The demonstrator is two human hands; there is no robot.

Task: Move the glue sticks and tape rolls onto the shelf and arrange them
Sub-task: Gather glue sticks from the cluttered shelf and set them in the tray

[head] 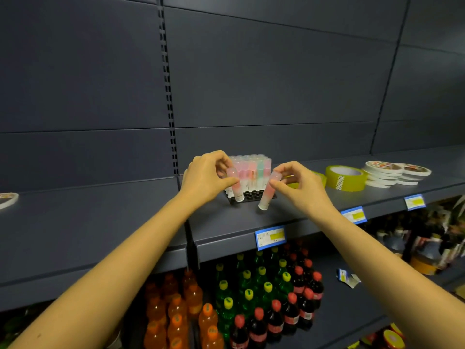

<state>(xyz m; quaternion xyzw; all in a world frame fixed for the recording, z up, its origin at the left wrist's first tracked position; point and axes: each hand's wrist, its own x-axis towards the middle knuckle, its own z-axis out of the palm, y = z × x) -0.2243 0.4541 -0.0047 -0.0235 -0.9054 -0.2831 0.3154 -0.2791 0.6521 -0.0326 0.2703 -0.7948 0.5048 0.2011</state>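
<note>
**One head-worn view, facing the shelving**

I'm working from a single wide-angle camera on the person's head. It looks forward and slightly down, close onto the dark shelf (75, 217). The left hand (206, 177) and right hand (302, 190) meet mid-frame, arms entering from the bottom corners. The lower shelf (357, 306) fills the bottom edge.

Two loose glue sticks (267, 195), one tray of glue sticks (251, 167), two yellow tape rolls (346, 182), two stacks of white tape rolls (382, 173), three price tags (270, 237).
</note>
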